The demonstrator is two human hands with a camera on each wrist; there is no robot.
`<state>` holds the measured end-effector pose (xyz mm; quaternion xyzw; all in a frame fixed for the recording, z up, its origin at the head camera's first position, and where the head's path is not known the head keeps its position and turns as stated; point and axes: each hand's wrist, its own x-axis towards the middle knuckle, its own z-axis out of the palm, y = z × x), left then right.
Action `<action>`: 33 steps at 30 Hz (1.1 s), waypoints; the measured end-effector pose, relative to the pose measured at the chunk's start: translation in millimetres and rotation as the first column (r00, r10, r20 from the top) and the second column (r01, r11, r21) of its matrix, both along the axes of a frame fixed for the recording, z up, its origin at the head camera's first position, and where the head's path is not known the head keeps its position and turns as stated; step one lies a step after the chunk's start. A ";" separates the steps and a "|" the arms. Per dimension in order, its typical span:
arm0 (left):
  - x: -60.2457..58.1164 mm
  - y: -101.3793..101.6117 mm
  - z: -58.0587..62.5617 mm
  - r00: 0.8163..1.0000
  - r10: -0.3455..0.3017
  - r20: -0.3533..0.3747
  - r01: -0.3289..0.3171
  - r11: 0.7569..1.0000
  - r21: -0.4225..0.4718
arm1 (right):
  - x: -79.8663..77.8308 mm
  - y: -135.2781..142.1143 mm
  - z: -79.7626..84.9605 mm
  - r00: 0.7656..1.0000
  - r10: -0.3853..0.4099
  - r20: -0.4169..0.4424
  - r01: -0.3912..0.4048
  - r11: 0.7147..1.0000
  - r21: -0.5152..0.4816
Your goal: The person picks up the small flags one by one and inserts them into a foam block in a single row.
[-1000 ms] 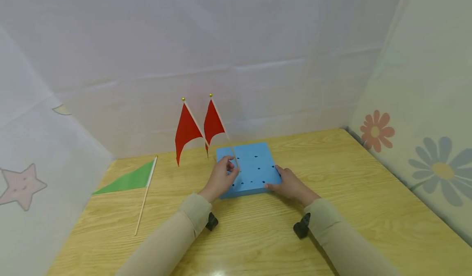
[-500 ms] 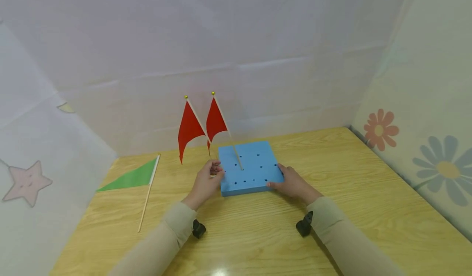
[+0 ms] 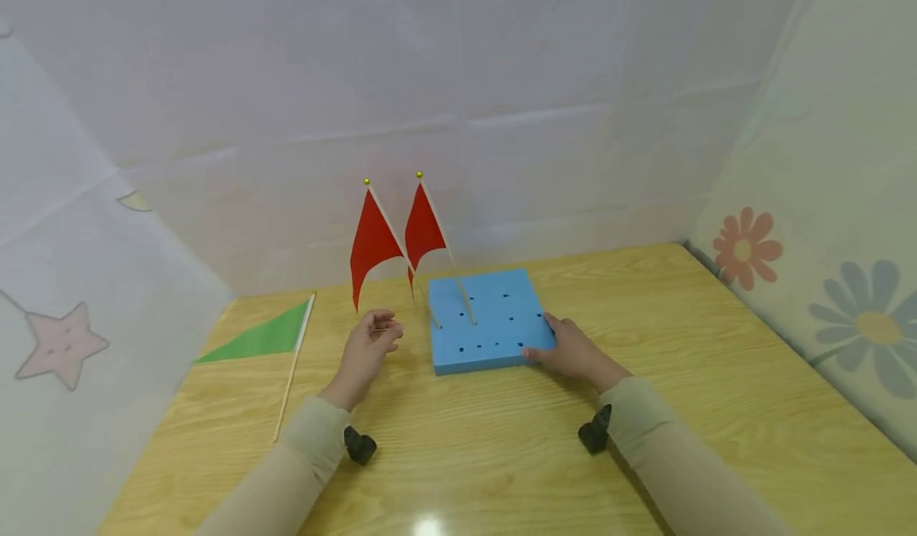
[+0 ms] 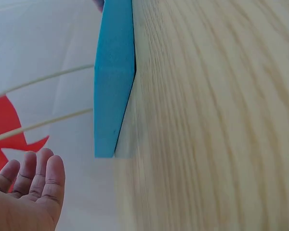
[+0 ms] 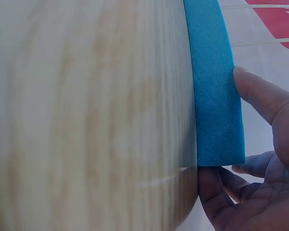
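Observation:
My right hand [image 3: 573, 353] grips the right side of a blue foam block [image 3: 490, 337] that lies flat on the table and has several small holes in its top. In the right wrist view the thumb [image 5: 260, 94] presses on the block's upper edge while the fingers lie against its side. Two red flags stand in the block's left part, a left one [image 3: 374, 241] and a right one [image 3: 424, 225], both sticks leaning left. Left of the block, my left hand [image 3: 365, 353] hovers apart from it, holding nothing, its fingers loosely bent. A green flag [image 3: 265, 333] lies farther left.
The wooden table [image 3: 458, 448] carries all of these things. A pale cloth wall [image 3: 501, 162] rises behind the table, with patterned cloth at both sides. Each wrist wears a small black camera, such as the left one [image 3: 360, 446].
My left hand has drawn away from the right red flag's stick and moved left, off the block. My right hand keeps its grip on the block. The head view has shifted slightly.

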<state>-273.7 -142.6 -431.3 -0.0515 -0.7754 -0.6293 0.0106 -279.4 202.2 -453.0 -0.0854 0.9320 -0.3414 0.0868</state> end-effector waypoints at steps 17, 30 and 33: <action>23.5 -60.6 7.4 0.991 0.106 0.083 -0.102 0.993 -0.058 | 2.7 -0.2 1.5 1.000 0.016 0.009 -0.016 1.000 0.002; 39.9 -109.3 13.2 0.979 0.178 0.104 -0.153 0.965 -0.212 | 0.4 -3.9 -0.9 0.999 0.002 0.038 -0.002 1.000 0.007; 39.3 -118.1 11.5 0.977 0.184 0.112 -0.154 0.961 -0.231 | -2.8 0.4 0.1 1.000 -0.006 0.030 0.006 1.000 0.026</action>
